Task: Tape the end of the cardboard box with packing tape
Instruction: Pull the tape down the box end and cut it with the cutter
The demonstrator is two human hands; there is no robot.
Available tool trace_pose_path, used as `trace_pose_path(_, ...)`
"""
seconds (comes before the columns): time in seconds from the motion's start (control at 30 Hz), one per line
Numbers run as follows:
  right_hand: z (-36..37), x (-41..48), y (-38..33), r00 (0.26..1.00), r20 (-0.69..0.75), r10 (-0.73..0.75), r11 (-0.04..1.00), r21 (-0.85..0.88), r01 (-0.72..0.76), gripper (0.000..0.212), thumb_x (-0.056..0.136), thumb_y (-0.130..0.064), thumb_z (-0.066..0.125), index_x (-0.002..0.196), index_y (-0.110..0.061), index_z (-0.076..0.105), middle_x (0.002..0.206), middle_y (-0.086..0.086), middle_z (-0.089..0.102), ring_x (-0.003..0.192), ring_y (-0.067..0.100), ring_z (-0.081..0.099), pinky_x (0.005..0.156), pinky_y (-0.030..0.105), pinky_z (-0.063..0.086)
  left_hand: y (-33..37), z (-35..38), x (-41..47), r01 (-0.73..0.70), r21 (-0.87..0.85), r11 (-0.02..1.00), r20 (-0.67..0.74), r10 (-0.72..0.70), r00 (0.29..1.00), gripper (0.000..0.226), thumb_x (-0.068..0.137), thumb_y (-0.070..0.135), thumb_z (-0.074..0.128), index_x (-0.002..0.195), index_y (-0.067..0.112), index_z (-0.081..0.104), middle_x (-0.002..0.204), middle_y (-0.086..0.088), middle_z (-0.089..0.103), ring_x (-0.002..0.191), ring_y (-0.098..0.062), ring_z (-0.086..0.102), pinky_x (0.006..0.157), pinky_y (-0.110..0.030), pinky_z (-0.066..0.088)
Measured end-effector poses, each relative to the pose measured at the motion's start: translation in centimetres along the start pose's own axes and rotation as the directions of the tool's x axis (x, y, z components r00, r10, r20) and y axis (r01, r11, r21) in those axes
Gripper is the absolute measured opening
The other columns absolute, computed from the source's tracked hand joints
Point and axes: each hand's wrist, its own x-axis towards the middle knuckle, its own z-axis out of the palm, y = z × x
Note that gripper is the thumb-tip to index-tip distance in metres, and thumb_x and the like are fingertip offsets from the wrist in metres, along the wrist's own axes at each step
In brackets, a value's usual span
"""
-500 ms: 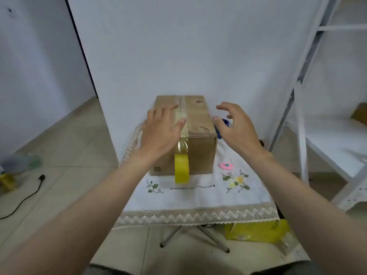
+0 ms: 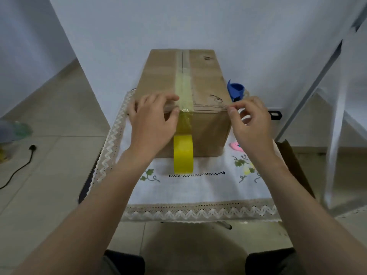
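Observation:
A brown cardboard box (image 2: 206, 80) stands on a small table covered by a white embroidered cloth (image 2: 198, 189). A strip of yellowish packing tape (image 2: 184, 90) runs along the box's top seam and down over the near edge. The yellow tape roll (image 2: 183, 156) hangs from that strip against the box's front face. My left hand (image 2: 153, 124) lies on the box's near top corner, thumb and fingers pressed beside the tape. My right hand (image 2: 251, 124) sits at the box's near right corner, fingertips touching the top edge, holding nothing.
A blue object (image 2: 235, 91) sits behind the box's right side. A pink item (image 2: 236, 146) lies on the cloth by my right wrist. A white metal frame (image 2: 337, 116) stands to the right. A black cable (image 2: 17, 169) trails on the tiled floor at left.
The view has moved closer to the box. My left hand slid down from the box's top to its near edge. My right hand came in and touched the box's right corner.

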Motion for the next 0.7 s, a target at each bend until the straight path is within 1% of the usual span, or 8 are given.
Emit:
trace_pose_path(0.13,-0.1,-1.5,1.0,1.0,0.008,0.013,0.999,0.032,-0.013,0.009,0.099,-0.015,0.065,0.095,-0.016,0.073,0.096,-0.006,0.064,0.082,0.012,0.06,0.067,0.02,0.05,-0.1,0.4,-2.1,-0.04,-0.051,0.998,-0.114,0.034,0.993,0.022,0.093,0.035,0.06,0.111,0.03,0.071,0.12,0.011,0.069,0.125,-0.024,0.055,0.118,-0.054,0.028)
trace_pose_path(0.23,0.2,-2.6,1.1,0.999,0.045,0.005,0.998,0.064,-0.008,0.009,0.099,-0.013,0.064,0.095,-0.014,0.073,0.092,-0.002,0.069,0.076,0.011,0.061,0.061,0.024,0.05,-0.1,0.6,-4.0,-0.013,-0.044,0.999,-0.256,0.001,0.967,0.013,0.092,0.031,0.065,0.102,0.026,0.072,0.112,0.008,0.066,0.118,-0.025,0.053,0.103,-0.051,0.039)
trace_pose_path(0.3,0.8,-3.3,1.0,0.997,0.081,0.018,0.994,0.11,-0.027,0.01,0.098,-0.013,0.064,0.094,-0.015,0.072,0.085,-0.006,0.069,0.071,0.006,0.059,0.058,0.021,0.047,-0.1,0.7,-5.0,0.023,-0.111,0.994,-0.26,-0.052,0.964,0.008,0.092,0.03,0.066,0.095,0.023,0.068,0.097,0.011,0.065,0.102,-0.02,0.058,0.092,-0.049,0.047)
trace_pose_path(0.33,1.1,-3.6,0.8,0.994,0.105,0.027,0.991,0.127,-0.04,0.01,0.098,-0.014,0.064,0.094,-0.015,0.073,0.082,-0.007,0.07,0.069,0.005,0.059,0.058,0.021,0.046,-0.2,0.8,-5.3,0.077,-0.189,0.979,-0.201,-0.115,0.973,0.008,0.091,0.031,0.066,0.094,0.023,0.064,0.089,0.012,0.065,0.091,-0.017,0.061,0.085,-0.048,0.052)
trace_pose_path(0.4,1.6,-3.8,0.4,0.986,0.164,0.038,0.988,0.142,-0.062,0.011,0.099,-0.017,0.065,0.092,-0.017,0.073,0.077,-0.004,0.071,0.066,0.007,0.059,0.057,0.023,0.045,0.0,0.7,-5.4,0.287,-0.275,0.918,0.006,-0.296,0.955,0.022,0.09,0.047,0.065,0.095,0.028,0.055,0.08,0.01,0.067,0.079,-0.017,0.066,0.076,-0.047,0.057)
trace_pose_path(0.5,2.0,-3.6,0.0,0.975,0.223,0.018,0.991,0.122,-0.046,0.019,0.1,-0.025,0.065,0.084,-0.018,0.073,0.068,-0.005,0.069,0.06,0.009,0.058,0.057,0.024,0.043,0.0,0.8,-5.7,0.517,-0.236,0.823,0.259,-0.459,0.85,0.036,0.091,0.06,0.063,0.105,0.029,0.051,0.089,0.009,0.068,0.082,-0.014,0.068,0.077,-0.04,0.055)
trace_pose_path(0.63,1.1,-3.5,1.0,0.968,0.205,0.142,0.989,0.012,-0.148,0.041,0.098,-0.038,0.055,0.065,-0.018,0.07,0.059,0.001,0.068,0.054,0.023,0.063,0.055,0.042,0.054,0.2,1.3,-6.2,0.681,-0.372,0.631,0.461,-0.511,0.725,0.038,0.099,0.053,0.06,0.111,0.018,0.057,0.105,-0.006,0.07,0.093,-0.025,0.071,0.081,-0.042,0.058)
trace_pose_path(0.7,0.3,-3.5,2.6,0.956,0.165,0.242,0.964,-0.151,-0.218,0.046,0.092,-0.038,0.048,0.061,-0.009,0.067,0.057,0.009,0.066,0.049,0.03,0.059,0.052,0.046,0.053,0.4,1.6,-6.5,0.706,-0.399,0.584,0.499,-0.508,0.702,0.043,0.1,0.054,0.057,0.115,0.014,0.061,0.115,-0.013,0.072,0.104,-0.029,0.072,0.09,-0.046,0.059)
